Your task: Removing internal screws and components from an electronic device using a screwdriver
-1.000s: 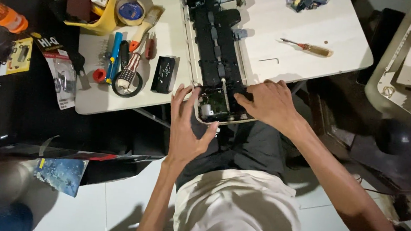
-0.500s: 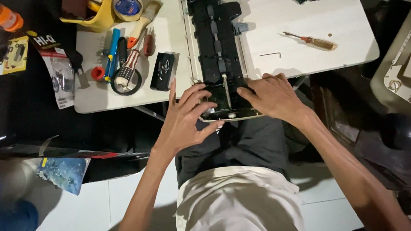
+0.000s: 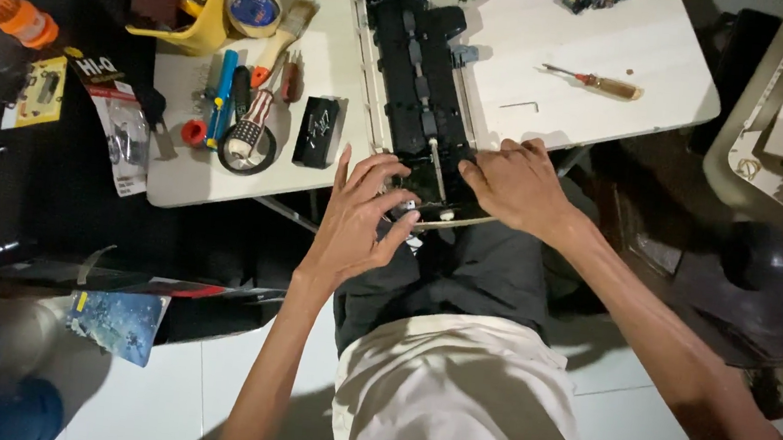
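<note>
At the upper left of the frame an orange bottle (image 3: 17,17) lies on a dark bench. Next to it, a yellow tub (image 3: 201,31) stands on the white table (image 3: 579,56); it holds small white things I cannot make out. Just beside the tub are a tape roll (image 3: 255,8) and a brush (image 3: 279,42). In the middle, a long black machine (image 3: 417,69) lies open on the table, with its near end over the person's lap. It looks half done, because its insides show and no cover is on. The left hand (image 3: 358,222) pinches a small part at that near end. The right hand (image 3: 515,184) presses flat on the end and grips nothing. Farther right lies a screwdriver (image 3: 596,81).
</note>
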